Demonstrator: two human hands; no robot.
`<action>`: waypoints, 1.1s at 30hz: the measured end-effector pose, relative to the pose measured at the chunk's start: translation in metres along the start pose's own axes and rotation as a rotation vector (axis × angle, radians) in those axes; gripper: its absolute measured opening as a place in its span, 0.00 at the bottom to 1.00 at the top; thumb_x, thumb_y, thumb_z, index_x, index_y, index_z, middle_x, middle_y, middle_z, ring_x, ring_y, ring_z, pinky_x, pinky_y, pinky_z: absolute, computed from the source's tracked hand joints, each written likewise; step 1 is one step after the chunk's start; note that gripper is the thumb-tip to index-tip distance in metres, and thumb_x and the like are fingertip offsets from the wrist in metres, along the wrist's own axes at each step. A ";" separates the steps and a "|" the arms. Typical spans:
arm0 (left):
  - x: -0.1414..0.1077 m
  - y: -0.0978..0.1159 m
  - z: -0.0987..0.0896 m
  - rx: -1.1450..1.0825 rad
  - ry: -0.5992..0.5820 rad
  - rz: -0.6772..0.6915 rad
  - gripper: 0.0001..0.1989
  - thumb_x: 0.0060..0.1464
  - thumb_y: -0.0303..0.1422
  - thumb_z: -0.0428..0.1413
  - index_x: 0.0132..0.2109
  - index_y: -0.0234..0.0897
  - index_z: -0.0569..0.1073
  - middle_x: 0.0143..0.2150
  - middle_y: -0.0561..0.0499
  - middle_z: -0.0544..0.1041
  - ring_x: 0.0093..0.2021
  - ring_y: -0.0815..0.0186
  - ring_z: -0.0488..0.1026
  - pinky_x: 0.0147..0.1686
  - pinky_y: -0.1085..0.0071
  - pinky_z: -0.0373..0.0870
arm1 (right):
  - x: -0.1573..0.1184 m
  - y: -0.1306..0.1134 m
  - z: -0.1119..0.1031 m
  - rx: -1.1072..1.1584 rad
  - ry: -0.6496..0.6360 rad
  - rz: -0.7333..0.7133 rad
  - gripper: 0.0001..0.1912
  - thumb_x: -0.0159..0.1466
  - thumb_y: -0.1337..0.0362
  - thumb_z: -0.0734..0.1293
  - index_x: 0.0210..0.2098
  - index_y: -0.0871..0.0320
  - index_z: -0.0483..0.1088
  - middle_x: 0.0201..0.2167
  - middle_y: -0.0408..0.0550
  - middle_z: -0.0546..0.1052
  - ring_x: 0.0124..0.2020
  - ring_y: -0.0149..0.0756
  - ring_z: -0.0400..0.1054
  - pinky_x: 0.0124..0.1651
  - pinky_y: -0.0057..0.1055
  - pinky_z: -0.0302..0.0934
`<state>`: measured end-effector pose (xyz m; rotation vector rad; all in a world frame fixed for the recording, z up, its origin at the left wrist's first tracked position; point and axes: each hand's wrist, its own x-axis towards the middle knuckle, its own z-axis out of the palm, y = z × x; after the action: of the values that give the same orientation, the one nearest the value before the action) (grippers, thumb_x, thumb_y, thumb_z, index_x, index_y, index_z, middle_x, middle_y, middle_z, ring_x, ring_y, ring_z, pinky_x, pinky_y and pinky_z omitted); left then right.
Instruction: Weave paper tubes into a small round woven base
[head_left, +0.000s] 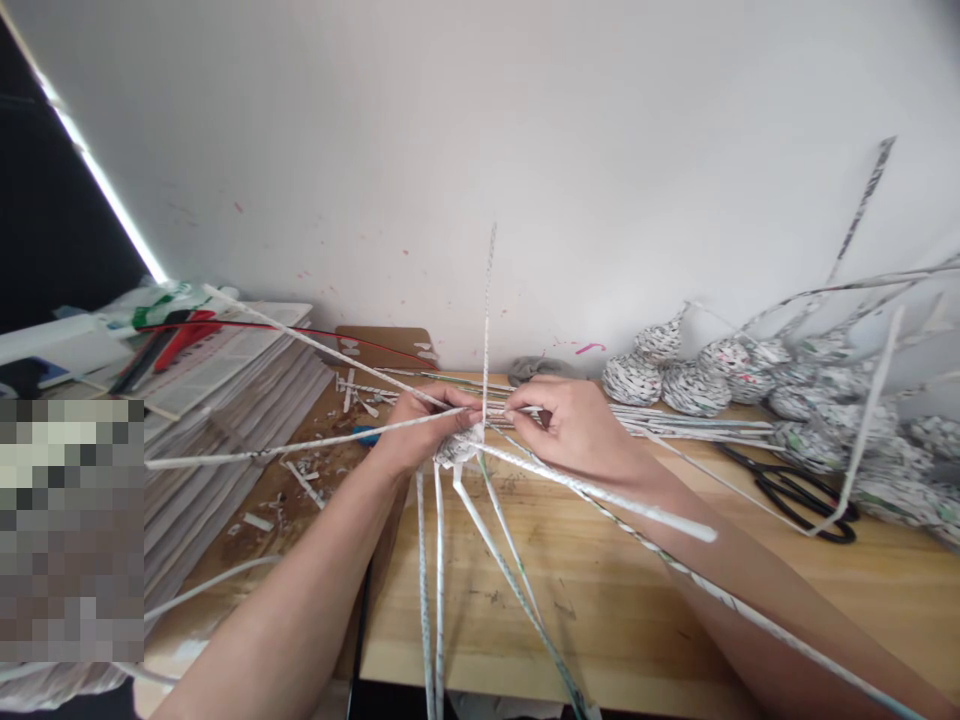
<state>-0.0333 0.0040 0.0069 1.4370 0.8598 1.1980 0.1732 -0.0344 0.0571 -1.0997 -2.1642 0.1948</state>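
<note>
Near the middle of the view, my left hand is closed around a small woven paper piece. Thin rolled-paper tubes fan out from it: one upright tube, others to the left, several hanging toward the table's front edge. To the right extends a thick white tube, crossing in front of my right forearm. My right hand, just beside the piece, pinches a paper tube between thumb and forefinger. A bent tube trails out on the right of this hand. My fingers partly hide the weave.
Stacked paper stands at left, with a red-and-black tool on top. Paper scraps litter the table. Behind my hands lie loose paper tubes. Black scissors and several woven paper gourd shapes are at right.
</note>
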 end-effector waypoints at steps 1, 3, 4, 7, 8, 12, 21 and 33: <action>0.000 0.000 0.000 0.000 -0.002 0.001 0.12 0.38 0.34 0.72 0.31 0.35 0.82 0.30 0.49 0.82 0.28 0.68 0.75 0.29 0.74 0.69 | 0.000 0.000 0.000 0.002 -0.001 0.001 0.08 0.60 0.72 0.66 0.33 0.58 0.78 0.29 0.45 0.79 0.27 0.29 0.69 0.32 0.26 0.57; 0.000 -0.001 0.000 0.005 -0.009 0.006 0.11 0.38 0.34 0.71 0.31 0.35 0.82 0.30 0.48 0.83 0.28 0.68 0.75 0.30 0.74 0.69 | 0.000 0.000 0.000 0.005 -0.005 0.008 0.08 0.61 0.72 0.66 0.33 0.58 0.79 0.29 0.45 0.79 0.27 0.29 0.69 0.32 0.26 0.57; 0.000 -0.001 -0.001 0.010 -0.012 0.010 0.11 0.39 0.34 0.71 0.31 0.35 0.82 0.31 0.48 0.83 0.29 0.67 0.75 0.31 0.73 0.70 | 0.000 -0.001 0.000 0.006 -0.009 0.013 0.08 0.61 0.71 0.66 0.34 0.58 0.79 0.29 0.45 0.79 0.27 0.29 0.68 0.32 0.26 0.57; 0.000 -0.001 -0.001 0.034 -0.015 0.018 0.11 0.40 0.35 0.71 0.32 0.35 0.82 0.32 0.47 0.83 0.29 0.66 0.76 0.31 0.72 0.70 | 0.000 -0.001 -0.001 0.005 -0.024 0.024 0.09 0.61 0.71 0.65 0.34 0.58 0.79 0.29 0.45 0.79 0.27 0.29 0.68 0.32 0.26 0.57; 0.001 -0.002 -0.001 0.044 -0.012 0.017 0.12 0.40 0.36 0.71 0.32 0.35 0.82 0.32 0.47 0.83 0.29 0.66 0.76 0.31 0.72 0.70 | 0.000 -0.001 -0.001 0.004 -0.028 0.026 0.09 0.62 0.71 0.65 0.34 0.58 0.79 0.29 0.45 0.79 0.27 0.29 0.68 0.32 0.27 0.57; 0.000 -0.002 0.000 0.064 0.012 0.004 0.14 0.39 0.38 0.71 0.31 0.34 0.81 0.30 0.47 0.82 0.27 0.67 0.75 0.28 0.72 0.69 | -0.001 0.000 0.000 0.003 -0.034 0.031 0.09 0.62 0.70 0.65 0.34 0.57 0.79 0.29 0.44 0.78 0.27 0.30 0.68 0.32 0.27 0.56; 0.000 0.000 0.001 0.067 0.016 -0.007 0.14 0.38 0.38 0.71 0.31 0.34 0.81 0.30 0.48 0.82 0.28 0.66 0.75 0.30 0.72 0.69 | 0.000 0.004 0.006 -0.019 -0.025 0.021 0.08 0.62 0.70 0.65 0.32 0.57 0.78 0.29 0.44 0.78 0.26 0.29 0.67 0.31 0.26 0.55; 0.002 -0.002 0.002 0.132 -0.090 0.036 0.16 0.41 0.38 0.70 0.37 0.35 0.82 0.34 0.47 0.83 0.31 0.65 0.76 0.32 0.72 0.70 | -0.001 0.006 0.005 0.051 -0.119 0.202 0.08 0.60 0.66 0.66 0.38 0.56 0.76 0.33 0.45 0.81 0.30 0.33 0.71 0.32 0.27 0.58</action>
<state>-0.0305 0.0053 0.0053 1.6069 0.8666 1.1117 0.1742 -0.0306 0.0509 -1.3063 -2.1363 0.4140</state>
